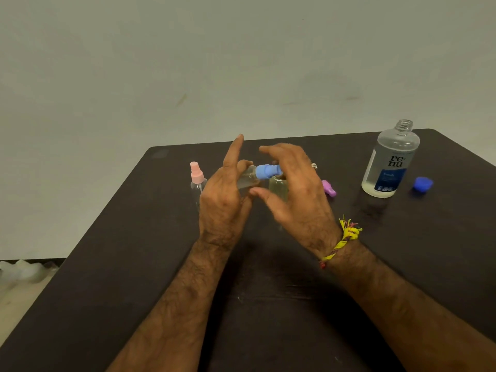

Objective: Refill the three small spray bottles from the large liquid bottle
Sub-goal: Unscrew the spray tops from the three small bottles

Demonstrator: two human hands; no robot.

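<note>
Sitting under a pale wall (188,63): dark table (120,264). Lying crumpled on the floor (16,294) at far left: something whitish (24,268).

Dim, even light; soft focus, slight motion blur

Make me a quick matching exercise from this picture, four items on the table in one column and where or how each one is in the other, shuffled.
1. pink-topped spray bottle
2. blue-topped spray bottle
3. large bottle
4. purple spray top

A. standing open, far right
B. lying loose on the table
C. held tilted in the left hand
D. standing capped, left of the hands

Pairs: 1-D, 2-C, 3-A, 4-B
</note>
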